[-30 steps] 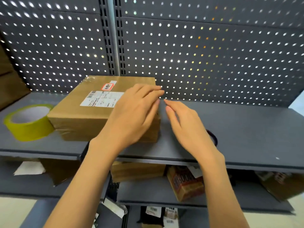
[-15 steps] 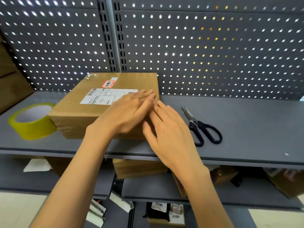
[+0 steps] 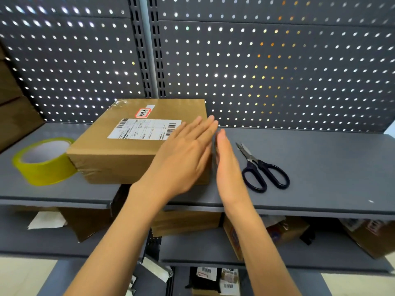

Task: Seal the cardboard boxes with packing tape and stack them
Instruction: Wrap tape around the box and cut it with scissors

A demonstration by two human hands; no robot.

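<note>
The cardboard box [image 3: 119, 155] sits on the upper grey shelf [image 3: 320, 167], its back edge near the perforated back panel [image 3: 277, 71]. A white shipping label [image 3: 145, 129] with barcodes lies flat on the box top, and a small red-bordered sticker [image 3: 143, 112] sits just behind that label. Clear tape shows as a glossy wrinkle at the back left corner of the box and along the lower front face.

The left hand [image 3: 181, 159] lies over the right part of the box top, fingers straight and together, grasping nothing. Whether the palm presses on the cardboard or hovers just above it cannot be told. The right hand [image 3: 227, 167] stands edge-on against the right side of the box, fingers straight, holding nothing; contact with the side wall looks likely but is not certain.

A roll of yellowish packing tape [image 3: 43, 162] lies flat on the shelf just left of the box, touching or nearly touching its front left corner. A pair of black-handled scissors [image 3: 261, 167] lies on the shelf to the right of the box, beyond the right hand, blades closed and pointing toward the back panel.

Below the box, a lower shelf [image 3: 203, 248] carries several other cardboard boxes [image 3: 183, 223] and loose packages; details there are dim.
</note>
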